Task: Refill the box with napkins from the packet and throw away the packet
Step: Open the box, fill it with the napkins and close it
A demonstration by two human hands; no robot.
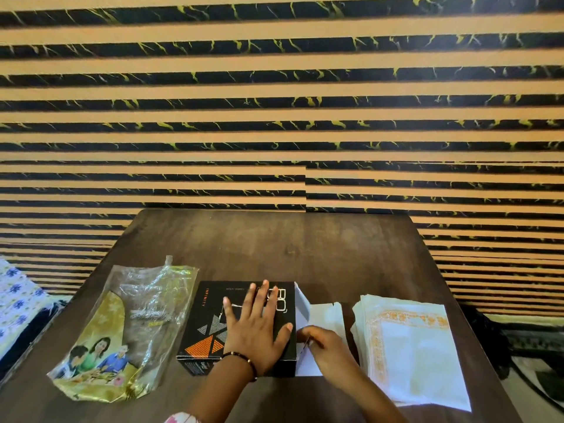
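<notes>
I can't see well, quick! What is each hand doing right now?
Left hand: open, pressed flat on top of the black box.
Right hand: pinching the box's white end flap.

Dark wooden table (274,239) carries packet (128,328), box (207,319), napkins (409,346).

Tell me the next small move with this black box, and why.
Probably pull the white end flap fully open with the right hand, which is pinching it, while the left hand presses flat on the black cardboard box. The stack of white napkins with orange borders lies outside beside it.
</notes>
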